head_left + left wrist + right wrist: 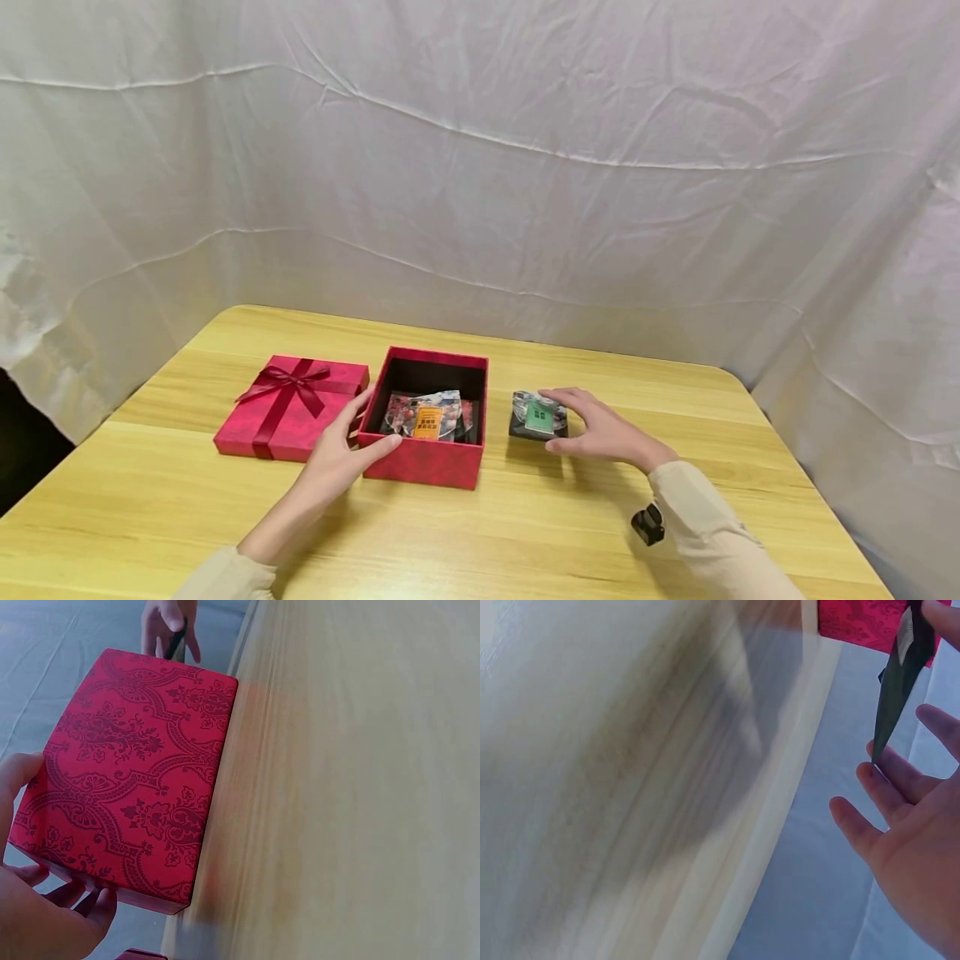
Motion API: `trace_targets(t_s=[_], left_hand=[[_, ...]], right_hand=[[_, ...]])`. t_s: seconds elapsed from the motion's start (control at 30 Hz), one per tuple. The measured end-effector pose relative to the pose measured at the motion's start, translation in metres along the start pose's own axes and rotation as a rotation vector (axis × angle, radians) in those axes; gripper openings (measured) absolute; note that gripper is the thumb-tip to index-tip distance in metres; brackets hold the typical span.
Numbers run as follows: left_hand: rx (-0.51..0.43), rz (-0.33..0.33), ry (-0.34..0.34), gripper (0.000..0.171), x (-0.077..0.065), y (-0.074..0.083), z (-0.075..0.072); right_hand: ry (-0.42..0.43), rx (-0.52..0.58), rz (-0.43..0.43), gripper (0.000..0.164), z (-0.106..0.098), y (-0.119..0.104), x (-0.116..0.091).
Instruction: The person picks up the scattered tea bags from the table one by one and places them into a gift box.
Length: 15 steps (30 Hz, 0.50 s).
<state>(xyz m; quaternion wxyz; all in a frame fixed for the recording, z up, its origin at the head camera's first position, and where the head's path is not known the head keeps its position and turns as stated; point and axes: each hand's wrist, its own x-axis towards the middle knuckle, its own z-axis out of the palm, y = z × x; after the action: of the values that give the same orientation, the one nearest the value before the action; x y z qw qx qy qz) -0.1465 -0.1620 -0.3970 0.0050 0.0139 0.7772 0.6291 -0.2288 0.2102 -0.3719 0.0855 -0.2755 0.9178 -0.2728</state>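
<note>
An uncovered red box (pixel 423 465) with a dark damask pattern stands upright on the table. My left hand (pixel 336 457) holds it at its near left corner, thumb on the front wall and fingers along the left side. Inside lie patterned packets, the top one (pixel 428 422) bearing an orange label. To the right of the box, my right hand (pixel 606 433) holds a flat dark packet (pixel 538 418) with a green label above the table. In the right wrist view the thin packet (pixel 898 682) runs edge-on between the thumb and the fingertips.
The red lid (pixel 243 423), tied with a dark red ribbon bow (pixel 291 380), lies left of the box. Both rest on a light wooden table (pixel 465 542) with rounded far corners. White cloth (pixel 480 183) hangs behind and along both sides.
</note>
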Motion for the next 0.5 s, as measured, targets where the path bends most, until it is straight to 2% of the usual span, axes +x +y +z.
trace_targets(t_s=[0.5], left_hand=[[-0.006,0.0,-0.003,0.082,0.001,-0.001,0.0]], right_hand=[[0.025,-0.019,-0.071,0.078,-0.014,-0.021,0.001]])
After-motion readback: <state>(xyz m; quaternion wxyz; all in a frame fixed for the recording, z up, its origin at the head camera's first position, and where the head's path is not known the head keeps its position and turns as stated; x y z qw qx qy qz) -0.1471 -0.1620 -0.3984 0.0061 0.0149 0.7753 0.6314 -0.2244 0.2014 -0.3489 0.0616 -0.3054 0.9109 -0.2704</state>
